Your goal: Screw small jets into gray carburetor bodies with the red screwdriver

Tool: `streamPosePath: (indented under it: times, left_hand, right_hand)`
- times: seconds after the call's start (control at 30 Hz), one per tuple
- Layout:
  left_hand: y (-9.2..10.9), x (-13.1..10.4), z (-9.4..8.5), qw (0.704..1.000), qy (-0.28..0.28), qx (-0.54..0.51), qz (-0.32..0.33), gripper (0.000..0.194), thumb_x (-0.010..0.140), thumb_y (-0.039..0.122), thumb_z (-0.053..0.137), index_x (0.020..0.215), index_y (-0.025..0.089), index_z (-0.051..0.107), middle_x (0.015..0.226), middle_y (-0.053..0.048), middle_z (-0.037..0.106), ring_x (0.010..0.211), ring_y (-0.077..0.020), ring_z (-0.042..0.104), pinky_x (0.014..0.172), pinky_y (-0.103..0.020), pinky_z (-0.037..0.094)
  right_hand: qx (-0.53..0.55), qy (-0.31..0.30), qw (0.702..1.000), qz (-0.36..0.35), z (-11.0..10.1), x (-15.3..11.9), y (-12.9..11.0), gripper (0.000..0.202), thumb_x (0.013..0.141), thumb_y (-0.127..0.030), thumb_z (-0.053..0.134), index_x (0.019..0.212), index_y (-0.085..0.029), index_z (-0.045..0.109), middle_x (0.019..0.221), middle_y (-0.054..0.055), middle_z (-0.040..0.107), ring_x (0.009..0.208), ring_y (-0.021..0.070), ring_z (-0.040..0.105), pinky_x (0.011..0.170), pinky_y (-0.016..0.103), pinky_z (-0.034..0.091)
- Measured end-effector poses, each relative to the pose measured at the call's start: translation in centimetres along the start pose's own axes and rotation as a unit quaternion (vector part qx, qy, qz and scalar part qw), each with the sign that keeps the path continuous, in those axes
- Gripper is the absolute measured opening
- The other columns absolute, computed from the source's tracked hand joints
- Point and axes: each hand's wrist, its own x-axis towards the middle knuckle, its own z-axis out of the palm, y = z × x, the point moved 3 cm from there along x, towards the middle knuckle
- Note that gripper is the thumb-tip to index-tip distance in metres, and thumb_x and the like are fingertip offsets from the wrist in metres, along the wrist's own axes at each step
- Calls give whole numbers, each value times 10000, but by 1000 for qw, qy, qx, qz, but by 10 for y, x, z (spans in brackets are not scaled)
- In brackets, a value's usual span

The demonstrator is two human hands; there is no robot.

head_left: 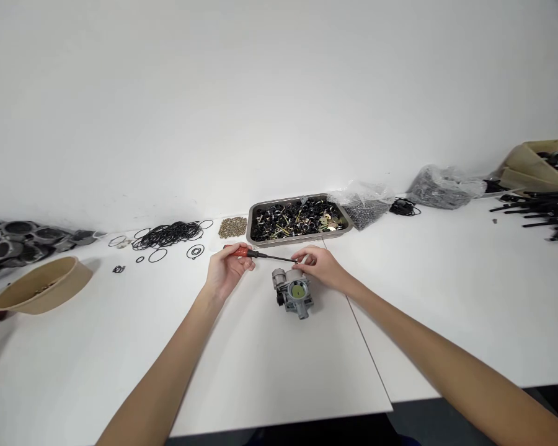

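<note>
My left hand [227,271] holds a screwdriver [242,251] by its red and black handle, with the shaft pointing right. At the shaft's tip, the fingers of my right hand [317,265] are pinched together; what they hold is too small to name. Just below the tip, a grey metal carburetor-like part [297,291] rests on the white table, with a round opening showing a greenish-yellow disc. Neither hand visibly grips this part.
Behind stands a metal tray [299,239] of small parts, beside brass pieces [233,227] and black rings [167,235]. A beige bowl [58,297] and castings [21,241] lie left. Plastic bags [363,207], black rods [544,210] and another beige container [525,170] are right.
</note>
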Motion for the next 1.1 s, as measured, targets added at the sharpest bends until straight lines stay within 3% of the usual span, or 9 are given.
streamPosePath:
  times: [0.23, 0.7, 1.1]
  left_hand:
    - [1, 1, -1, 1000, 2, 2, 4, 129, 779, 160, 558, 756, 87, 661, 762, -120, 670, 459, -134, 526, 484, -320, 467]
    - [2, 0, 0, 1000, -7, 5, 13, 130, 775, 163, 558, 755, 86, 662, 752, -115, 668, 464, -144, 535, 488, -333, 465]
    - [6, -6, 8, 997, -52, 48, 41, 128, 766, 187, 614, 767, 71, 667, 807, -102, 658, 495, -163, 584, 493, -335, 498]
  right_hand:
    - [-10, 2, 1000, -6, -1, -1, -5, 244, 786, -398, 686, 827, -161, 723, 935, 64, 673, 821, 181, 585, 720, 306, 452]
    - [-26, 15, 1000, 8, -5, -1, -6, 250, 771, -397, 682, 819, -156, 728, 869, 65, 696, 726, 172, 578, 655, 297, 436]
    - [-76, 31, 995, -50, -11, 0, -6, 114, 770, -286, 705, 745, -180, 736, 814, 45, 662, 717, 163, 577, 636, 295, 445]
